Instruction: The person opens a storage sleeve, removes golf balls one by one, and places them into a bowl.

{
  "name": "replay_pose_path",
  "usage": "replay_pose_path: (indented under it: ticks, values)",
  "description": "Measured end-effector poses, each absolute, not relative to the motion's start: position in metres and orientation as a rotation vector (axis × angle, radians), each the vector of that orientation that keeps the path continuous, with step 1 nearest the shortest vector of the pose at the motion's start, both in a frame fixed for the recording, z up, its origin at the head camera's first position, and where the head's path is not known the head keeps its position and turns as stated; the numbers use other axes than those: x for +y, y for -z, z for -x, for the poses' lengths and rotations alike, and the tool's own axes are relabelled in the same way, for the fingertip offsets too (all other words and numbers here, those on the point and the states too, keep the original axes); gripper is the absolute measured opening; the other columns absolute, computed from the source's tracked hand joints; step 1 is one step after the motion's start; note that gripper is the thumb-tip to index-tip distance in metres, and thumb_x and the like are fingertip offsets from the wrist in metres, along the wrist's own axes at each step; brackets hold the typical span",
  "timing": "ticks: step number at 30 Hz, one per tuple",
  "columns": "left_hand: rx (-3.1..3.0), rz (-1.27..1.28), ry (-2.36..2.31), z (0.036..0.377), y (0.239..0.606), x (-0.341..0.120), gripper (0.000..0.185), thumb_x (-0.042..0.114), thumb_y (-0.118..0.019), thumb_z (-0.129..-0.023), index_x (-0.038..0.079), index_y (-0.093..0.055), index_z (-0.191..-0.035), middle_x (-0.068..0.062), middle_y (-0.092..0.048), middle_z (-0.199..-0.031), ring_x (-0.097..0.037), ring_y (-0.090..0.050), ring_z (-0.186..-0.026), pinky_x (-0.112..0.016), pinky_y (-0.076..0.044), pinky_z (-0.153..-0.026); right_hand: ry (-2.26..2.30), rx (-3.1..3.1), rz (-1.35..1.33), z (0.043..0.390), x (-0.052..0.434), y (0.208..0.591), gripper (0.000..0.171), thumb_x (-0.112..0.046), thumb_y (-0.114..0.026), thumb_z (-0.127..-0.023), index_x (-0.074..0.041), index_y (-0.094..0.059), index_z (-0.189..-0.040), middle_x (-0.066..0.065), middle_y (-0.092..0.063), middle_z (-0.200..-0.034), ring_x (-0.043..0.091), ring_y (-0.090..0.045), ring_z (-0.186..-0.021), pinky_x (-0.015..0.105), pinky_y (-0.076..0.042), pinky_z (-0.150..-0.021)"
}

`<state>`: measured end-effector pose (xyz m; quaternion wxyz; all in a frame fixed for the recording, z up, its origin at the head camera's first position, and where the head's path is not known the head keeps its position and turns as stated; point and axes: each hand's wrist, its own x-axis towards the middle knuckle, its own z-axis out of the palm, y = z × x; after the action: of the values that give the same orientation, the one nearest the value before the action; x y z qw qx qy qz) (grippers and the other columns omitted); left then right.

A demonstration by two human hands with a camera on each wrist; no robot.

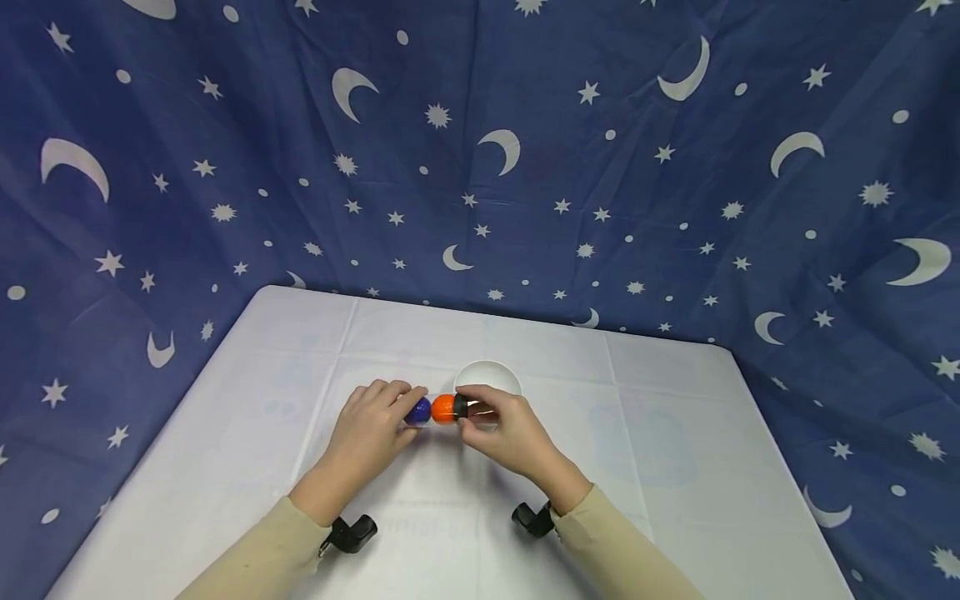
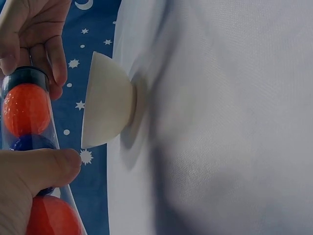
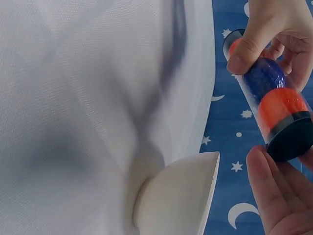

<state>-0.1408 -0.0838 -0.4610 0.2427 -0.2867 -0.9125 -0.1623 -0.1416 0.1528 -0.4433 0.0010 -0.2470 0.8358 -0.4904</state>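
My left hand (image 1: 367,432) grips a clear plastic tube (image 3: 250,99) of balls, its thumb pressed along the side. Through the wall show a blue ball (image 1: 421,410) and an orange ball (image 1: 443,409); another orange ball (image 2: 54,218) lies at the opposite end. Held up above the table, the tube points sideways from one hand to the other. Thumb and fingers of my right hand (image 1: 516,435) pinch the black cap (image 3: 293,138) at the right end, which is still on the tube. A white bowl (image 2: 106,100) stands upright just behind the hands.
A white cloth covers the table (image 1: 300,333). Behind and beside it hangs a dark blue curtain (image 1: 525,208) with white moons and stars. Black camera mounts (image 1: 351,533) are strapped at both wrists, below tan sleeves (image 1: 622,546).
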Motion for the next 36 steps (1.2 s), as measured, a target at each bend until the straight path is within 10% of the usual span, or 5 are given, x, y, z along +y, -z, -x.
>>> replay_pose_path:
  ticks: [20,36]
  values:
    - [-2.357,0.780,0.458,0.140,0.470,-0.075,0.059,0.021,-0.091,-0.063,0.014,-0.070,-0.117,-0.003,-0.067,-0.103,-0.026,-0.061,-0.085,-0.040,-0.052,-0.069,1.129,3.054,0.957,0.136,0.147,0.441,0.046,-0.008,-0.065,-0.069,-0.002,-0.061,-0.114,0.008,-0.070,-0.093,0.018,-0.069,-0.079,0.031,-0.057,-0.073]
    - [-2.369,0.780,0.490,0.141,0.464,-0.081,0.057,0.020,-0.089,-0.067,0.014,-0.068,-0.120,-0.003,-0.065,-0.108,-0.027,-0.059,-0.096,-0.040,-0.049,-0.077,1.690,2.461,0.478,0.139,0.156,0.438,0.039,-0.031,-0.077,-0.083,-0.015,-0.065,-0.116,0.000,-0.065,-0.112,0.016,-0.068,-0.092,0.028,-0.056,-0.075]
